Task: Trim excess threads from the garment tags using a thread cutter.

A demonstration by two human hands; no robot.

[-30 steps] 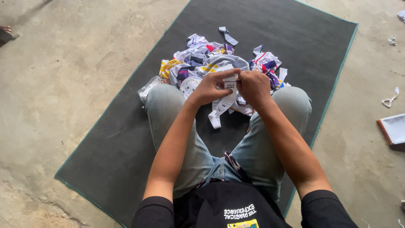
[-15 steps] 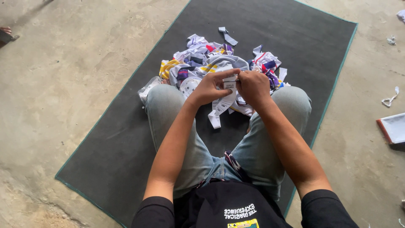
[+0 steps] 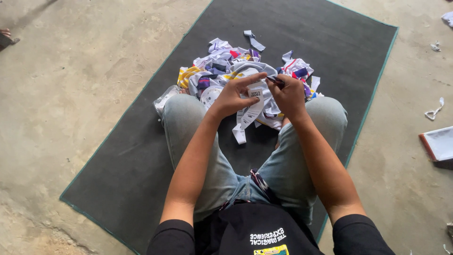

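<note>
Head view, setting: a person sits cross-legged in jeans on a dark mat (image 3: 141,156) laid over a concrete floor (image 3: 61,94).
Head view, left hand (image 3: 233,97): fingers closed on a white tag (image 3: 252,106) that hangs as a long strip between the knees.
Head view, right hand (image 3: 288,94): closed around a small dark tool (image 3: 275,81), its tip at the top of the tag; what kind of tool, I cannot tell.
Head view, tag: held up between both hands, just above the near edge of the pile.
Head view, pile (image 3: 236,71): a heap of white and coloured cloth scraps on the mat in front of the knees.
Head view, progress: one tag in hand, the heap large and unsorted; judged from this, most of the work is left.
Head view, surroundings: white scraps (image 3: 434,111) and a flat red-edged object (image 3: 439,144) on the floor at the right.
</note>
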